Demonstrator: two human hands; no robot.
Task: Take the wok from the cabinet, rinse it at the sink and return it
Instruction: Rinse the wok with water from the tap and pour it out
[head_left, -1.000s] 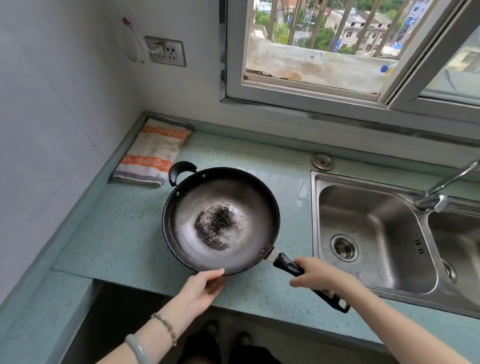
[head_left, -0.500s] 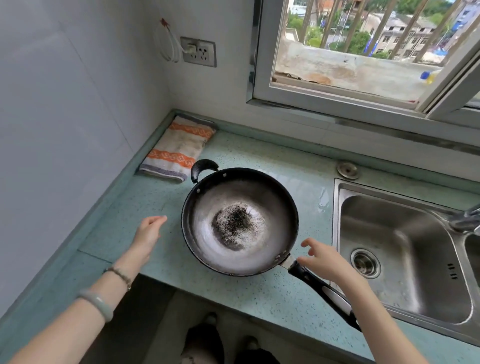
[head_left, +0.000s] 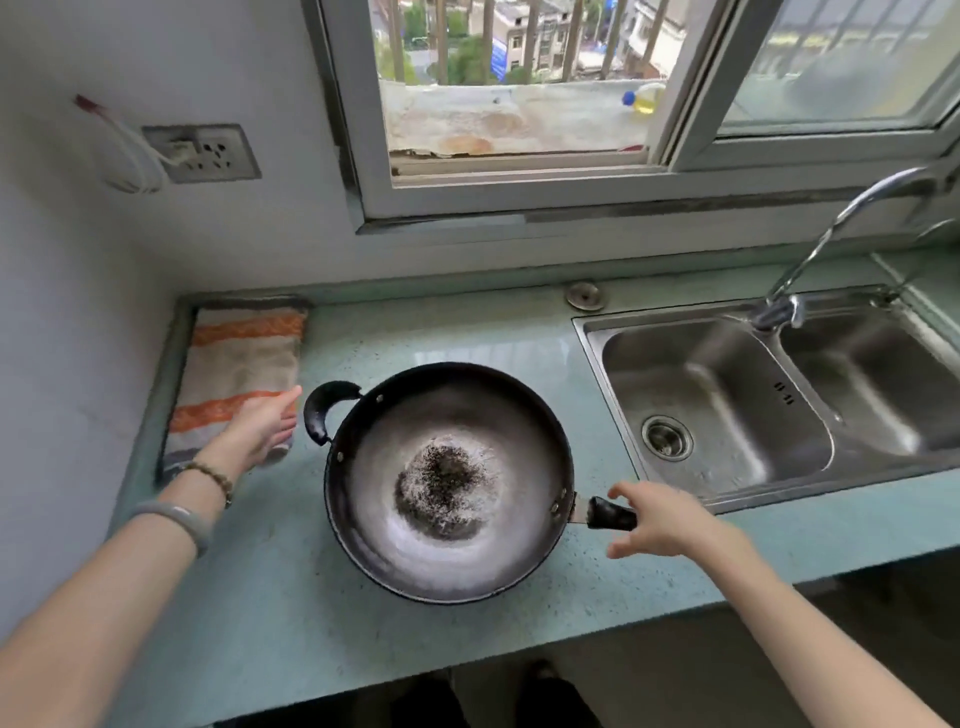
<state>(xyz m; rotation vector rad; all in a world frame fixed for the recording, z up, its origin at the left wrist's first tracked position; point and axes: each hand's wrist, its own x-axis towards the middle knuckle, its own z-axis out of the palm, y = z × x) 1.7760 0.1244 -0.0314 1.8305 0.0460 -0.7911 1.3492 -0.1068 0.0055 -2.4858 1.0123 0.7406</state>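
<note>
The round black metal wok (head_left: 449, 483) sat on the pale green tabletop (head_left: 291, 597), beside the steel sink (head_left: 727, 395). It seemed heavy and stiff, best lifted by both handles. The right hand (head_left: 670, 525), fingers spread, was over the long black handle (head_left: 610, 513). The left hand (head_left: 260, 431), also holding nothing, was near the loop handle (head_left: 324, 410).

A dark metal wok (head_left: 449, 480), its dull grey bowl scorched black at the centre, sits on a speckled, glossy green countertop (head_left: 291, 597) beside a brushed stainless-steel sink (head_left: 722, 395) and woven striped cloth (head_left: 239, 364)

Black, scorched-bottomed wok (head_left: 449, 480) upright on green countertop (head_left: 291, 597), left of sink (head_left: 737, 395).
</note>
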